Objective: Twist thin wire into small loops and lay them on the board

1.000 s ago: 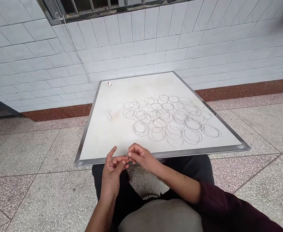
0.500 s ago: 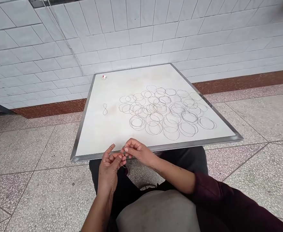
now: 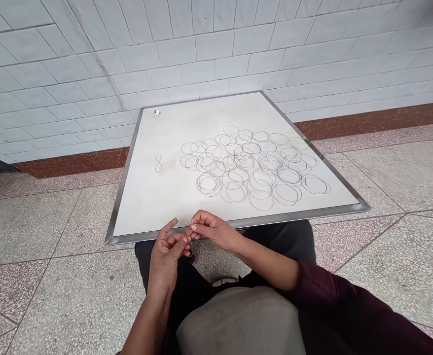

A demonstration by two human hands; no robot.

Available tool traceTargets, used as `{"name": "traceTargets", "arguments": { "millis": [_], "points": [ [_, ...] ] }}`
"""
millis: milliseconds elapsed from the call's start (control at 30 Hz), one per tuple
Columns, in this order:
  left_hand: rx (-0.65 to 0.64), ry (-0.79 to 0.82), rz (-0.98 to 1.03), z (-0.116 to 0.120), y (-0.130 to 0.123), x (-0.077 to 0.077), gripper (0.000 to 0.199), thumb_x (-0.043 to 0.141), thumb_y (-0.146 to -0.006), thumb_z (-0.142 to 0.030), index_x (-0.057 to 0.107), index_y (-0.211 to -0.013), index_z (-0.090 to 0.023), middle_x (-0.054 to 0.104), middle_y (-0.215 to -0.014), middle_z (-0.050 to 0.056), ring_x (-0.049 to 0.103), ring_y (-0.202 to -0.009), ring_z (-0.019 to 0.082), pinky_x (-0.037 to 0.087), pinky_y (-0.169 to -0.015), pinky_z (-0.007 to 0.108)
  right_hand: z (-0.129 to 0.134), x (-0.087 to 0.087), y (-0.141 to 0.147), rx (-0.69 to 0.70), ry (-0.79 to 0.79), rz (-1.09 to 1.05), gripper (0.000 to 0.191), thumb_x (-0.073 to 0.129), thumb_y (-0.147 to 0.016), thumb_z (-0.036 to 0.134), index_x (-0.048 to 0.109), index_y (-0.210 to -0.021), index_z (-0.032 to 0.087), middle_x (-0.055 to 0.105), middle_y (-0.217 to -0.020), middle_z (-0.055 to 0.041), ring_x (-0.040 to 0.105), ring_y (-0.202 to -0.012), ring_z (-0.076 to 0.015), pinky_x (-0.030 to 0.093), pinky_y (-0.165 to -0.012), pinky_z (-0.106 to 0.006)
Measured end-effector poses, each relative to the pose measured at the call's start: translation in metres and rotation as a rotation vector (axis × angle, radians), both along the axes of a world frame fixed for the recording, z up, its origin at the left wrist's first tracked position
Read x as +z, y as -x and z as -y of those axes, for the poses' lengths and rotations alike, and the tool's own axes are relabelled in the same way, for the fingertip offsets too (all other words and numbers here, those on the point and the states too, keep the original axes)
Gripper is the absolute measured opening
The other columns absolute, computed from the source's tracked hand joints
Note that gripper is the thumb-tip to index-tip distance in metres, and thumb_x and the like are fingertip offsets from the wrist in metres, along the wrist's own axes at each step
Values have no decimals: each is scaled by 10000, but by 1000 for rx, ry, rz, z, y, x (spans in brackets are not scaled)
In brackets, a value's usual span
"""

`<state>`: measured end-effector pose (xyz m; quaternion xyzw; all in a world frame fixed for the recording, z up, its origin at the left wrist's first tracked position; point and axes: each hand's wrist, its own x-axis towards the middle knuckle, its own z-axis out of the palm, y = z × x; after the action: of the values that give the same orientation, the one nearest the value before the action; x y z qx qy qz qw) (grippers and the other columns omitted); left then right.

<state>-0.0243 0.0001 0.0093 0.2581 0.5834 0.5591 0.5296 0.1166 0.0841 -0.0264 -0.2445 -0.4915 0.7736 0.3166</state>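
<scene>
- L hand (image 3: pixel 164 252): at near edge of bench (image 3: pixel 142 197), grip pinching a thin wire (image 3: pixel 191 248) btwn thumb & fingers; one finger sticks up.
- R hand (image 3: pixel 209 230): just beside L hand, same bench edge; grip also pinched on that wire, fingertips curled in.
- Thin wire itself: btwn both hands at bench's near edge, part hanging below; exact shape too fine to tell from here.
- Wire rings (image 3: pixel 244 166): lots, overlapping, across bench's mid & R side.
- Fig-8 loop (image 3: pixel 159 163): by itself, bench's L side.
- Small wht/red item (image 3: pixel 157 113): bench's far L corner; can't ID it.
- Tiled wall (image 3: pixel 216 47): behind bench.
</scene>
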Motion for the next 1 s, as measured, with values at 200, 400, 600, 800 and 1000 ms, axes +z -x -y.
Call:
{"name": "traceTargets", "arguments": {
  "millis": [200,400,600,800,1000],
  "points": [
    [-32,36,-16,-1,2,1,729,824,-651,-298,529,-1304,-160,669,-715,-28,544,-545,94,442,-528,222,-1,-2,-1,41,5,-5,310,719,-811,457,577,-866,187,688,-825,3,623,-735,-120,488,-759,-300],
    [-39,63,9,-1,3,-2,737,837,-630,-310,542,-1288,-155,682,-739,-17,542,-539,85,439,-519,214,-2,-3,-1,66,19,-3,323,725,-808,457,565,-858,181,680,-799,7,610,-718,-112,470,-741,-285],
    [-82,64,52,1,5,-4,699,831,-667,-278,530,-1289,-171,654,-737,-26,545,-558,83,460,-521,212,-3,-2,-2,101,7,-18,336,721,-808,469,565,-855,174,674,-800,3,610,-722,-111,465,-729,-275],
    [-77,68,130,4,5,-4,579,809,-721,-320,580,-1229,-161,643,-760,-9,560,-584,85,487,-527,217,-2,-1,-3,110,-11,-33,338,714,-815,473,563,-864,174,657,-768,14,610,-708,-109,470,-726,-275],
    [-54,100,141,3,5,-4,579,849,-672,-312,623,-1183,-163,624,-728,-20,559,-587,86,478,-486,196,-2,-2,-4,139,-61,-43,312,695,-842,459,570,-885,178,660,-774,10,629,-725,-119,480,-714,-271]
  ]
}}
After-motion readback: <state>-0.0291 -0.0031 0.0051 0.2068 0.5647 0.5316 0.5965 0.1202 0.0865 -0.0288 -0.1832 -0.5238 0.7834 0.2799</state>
